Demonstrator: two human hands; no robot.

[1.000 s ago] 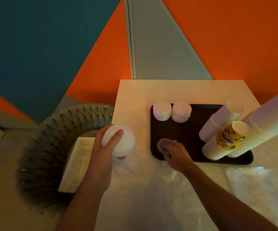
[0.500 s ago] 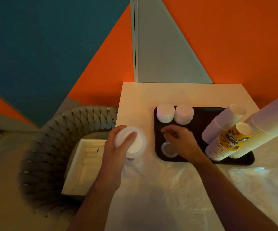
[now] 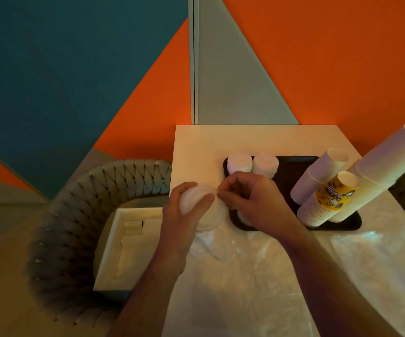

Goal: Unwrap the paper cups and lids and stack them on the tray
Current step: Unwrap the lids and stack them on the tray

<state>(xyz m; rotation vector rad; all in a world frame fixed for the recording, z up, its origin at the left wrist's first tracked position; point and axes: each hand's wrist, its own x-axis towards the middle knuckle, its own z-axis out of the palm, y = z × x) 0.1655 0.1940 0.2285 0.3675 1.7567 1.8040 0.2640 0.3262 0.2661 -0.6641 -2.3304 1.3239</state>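
Now left hand (image 3: 184,215) gripping lid stack (image 3: 205,210), right hand (image 3: 250,198) fingers pinching its top rim.

The tray (image 3: 291,164) is dark brown, almost black. On it stand two white lid stacks (image 3: 252,162), a pale lilac-white cup stack (image 3: 318,176), a cream cup stack (image 3: 388,164), and a stack topped by a yellow cup (image 3: 336,193) with dark printed lettering. The table (image 3: 221,142) is cream. The wall (image 3: 318,57) carries orange, teal and grey angular panels. The woven chair (image 3: 114,181) is grey.
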